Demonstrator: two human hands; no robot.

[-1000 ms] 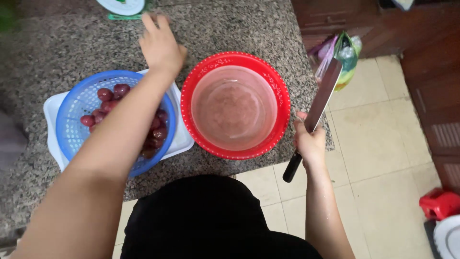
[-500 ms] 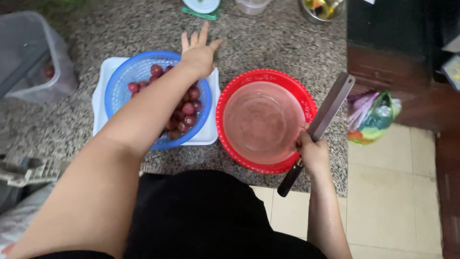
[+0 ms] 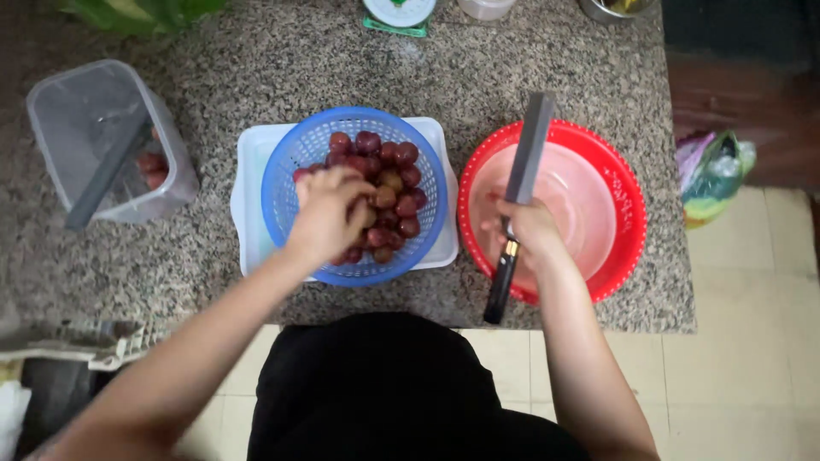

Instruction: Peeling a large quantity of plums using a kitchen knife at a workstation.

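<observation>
Since half a second ago, the left hand [image 3: 329, 213] has drawn back from the far edge of the blue basket [image 3: 295, 162] and dropped into it, fingers now curled down over the fruit; the knife [image 3: 518, 192] has swung from a slant at the right to nearly upright over the red bowl.

Seen from above, a person stands at a speckled stone counter [image 3: 256, 77]. The blue basket holds a heap of small, round, dark red fruit [image 3: 391, 183], perhaps plums or large grapes. The left hand is closed loosely around some of them near the basket's left side; whether it has actually lifted one cannot be told. The basket sits inside a white tray [image 3: 249, 183], likely there to catch drips through its mesh.

Just to the right, touching the tray, is the red bowl [image 3: 628, 205], with a paler pink bowl [image 3: 576, 201] nested inside. The right hand [image 3: 530, 230] is clenched around the knife's dark handle, the wide blade pointing away from the body and held over the bowl, apart from the other hand.

At the far left stands a clear plastic tub [image 3: 81, 111] with a couple of fruits inside. A kitchen scale [image 3: 397, 13] sits at the back edge, and a bag [image 3: 713, 171] lies on the tiled floor to the right.
</observation>
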